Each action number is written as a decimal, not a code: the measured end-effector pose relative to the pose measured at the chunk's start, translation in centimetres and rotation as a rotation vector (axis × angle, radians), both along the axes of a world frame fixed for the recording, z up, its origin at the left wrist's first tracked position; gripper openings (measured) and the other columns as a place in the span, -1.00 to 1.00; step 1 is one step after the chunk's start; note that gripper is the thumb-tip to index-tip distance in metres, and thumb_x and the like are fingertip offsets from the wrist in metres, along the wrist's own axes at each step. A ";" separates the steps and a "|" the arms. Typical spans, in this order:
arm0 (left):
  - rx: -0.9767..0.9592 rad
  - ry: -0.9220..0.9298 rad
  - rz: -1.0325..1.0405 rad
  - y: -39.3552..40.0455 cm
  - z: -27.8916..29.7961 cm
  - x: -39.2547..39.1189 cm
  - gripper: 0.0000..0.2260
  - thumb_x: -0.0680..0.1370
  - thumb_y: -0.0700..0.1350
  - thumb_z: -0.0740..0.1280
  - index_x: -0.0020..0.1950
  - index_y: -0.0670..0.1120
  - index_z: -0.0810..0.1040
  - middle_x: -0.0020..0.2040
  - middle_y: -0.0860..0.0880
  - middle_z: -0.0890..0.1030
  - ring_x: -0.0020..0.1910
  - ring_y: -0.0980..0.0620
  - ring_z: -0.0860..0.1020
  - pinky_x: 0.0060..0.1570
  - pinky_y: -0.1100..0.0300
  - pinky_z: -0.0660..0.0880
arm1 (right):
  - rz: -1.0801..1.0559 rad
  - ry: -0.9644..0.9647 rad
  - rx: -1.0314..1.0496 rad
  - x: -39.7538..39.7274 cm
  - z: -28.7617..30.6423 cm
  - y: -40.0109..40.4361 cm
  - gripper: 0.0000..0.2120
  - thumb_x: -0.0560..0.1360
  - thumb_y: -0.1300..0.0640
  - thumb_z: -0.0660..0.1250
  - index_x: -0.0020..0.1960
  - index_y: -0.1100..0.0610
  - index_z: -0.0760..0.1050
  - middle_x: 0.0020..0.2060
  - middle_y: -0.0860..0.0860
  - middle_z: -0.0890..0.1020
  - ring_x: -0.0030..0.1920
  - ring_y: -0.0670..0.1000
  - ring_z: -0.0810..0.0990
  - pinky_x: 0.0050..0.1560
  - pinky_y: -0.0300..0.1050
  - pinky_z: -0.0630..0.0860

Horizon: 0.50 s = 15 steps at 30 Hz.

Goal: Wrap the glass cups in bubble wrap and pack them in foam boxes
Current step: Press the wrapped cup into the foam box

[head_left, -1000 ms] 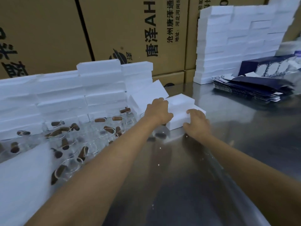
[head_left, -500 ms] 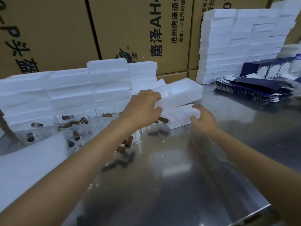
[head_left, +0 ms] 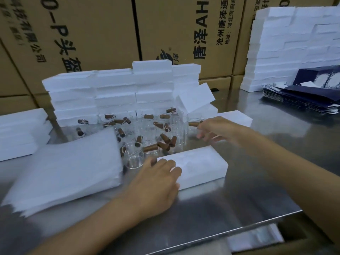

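My left hand (head_left: 156, 183) rests on the near-left end of a white rectangular foam box half (head_left: 198, 166), hollow side up, lying flat on the shiny steel tabletop (head_left: 248, 190) close to its front edge; the fingers lie nearly straight and loosely together over the foam rim, thumb at the side. My right hand (head_left: 217, 128) hovers farther back, above the tabletop's middle, just beside the cluster of clear glass cups with brown handles (head_left: 147, 133); it is motion-blurred, the fingers loosely spread, and I cannot tell whether the fingertips touch a cup. The cups stand packed together between the foam half and a wall of stacked white foam boxes (head_left: 117, 92) toward the back edge. A second white foam piece (head_left: 237, 118) lies flat just behind my right hand. A stack of pale bubble-wrap sheets (head_left: 64, 170) lies at the front-left, touching the nearest cups. Another white foam stack (head_left: 294, 45) stands at the back-right corner, with flattened dark blue cartons (head_left: 301, 96) before it. Brown printed cardboard cartons (head_left: 92, 34) rise behind the tabletop.
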<state>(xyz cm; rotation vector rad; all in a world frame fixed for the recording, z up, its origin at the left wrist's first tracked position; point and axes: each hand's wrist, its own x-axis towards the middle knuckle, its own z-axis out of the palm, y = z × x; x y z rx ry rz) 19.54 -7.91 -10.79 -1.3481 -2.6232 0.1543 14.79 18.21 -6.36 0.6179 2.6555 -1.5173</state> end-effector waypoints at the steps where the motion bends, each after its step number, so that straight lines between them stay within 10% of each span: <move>1: 0.013 0.000 0.024 -0.3 0.1 -0.2 -0.69 0.66 0.08 0.07 0.36 0.03 0.34 0.40 0.01 0.38 0.41 -0.02 0.31 0.39 -0.02 0.08 | 0.016 -0.030 0.004 -0.4 -0.6 -1.2 -0.78 0.58 0.05 0.30 0.12 0.16 0.59 -0.12 0.00 0.74 -0.11 -0.02 0.68 -0.12 -0.17 0.58; 11: 0.521 0.065 0.305 -7.2 4.3 -4.0 -0.78 0.60 -0.08 0.25 0.23 0.00 0.53 0.16 0.03 0.59 0.16 -0.08 0.51 0.10 0.00 0.39 | 0.032 -0.134 0.390 -5.3 -4.2 -8.4 -0.43 0.51 -0.35 0.23 -0.02 0.19 0.55 -0.11 0.06 0.59 -0.09 0.04 0.55 -0.07 -0.07 0.47; 15: 0.409 -0.227 0.665 -10.9 4.8 -8.9 -0.74 0.62 0.09 0.26 0.25 0.00 0.48 0.17 -0.03 0.58 0.16 -0.10 0.52 0.11 0.03 0.47 | 0.021 -0.129 0.211 -5.8 -3.6 -8.9 -0.59 0.48 -0.20 0.42 -0.21 0.16 0.48 -0.33 0.03 0.63 -0.37 -0.07 0.56 -0.33 -0.22 0.39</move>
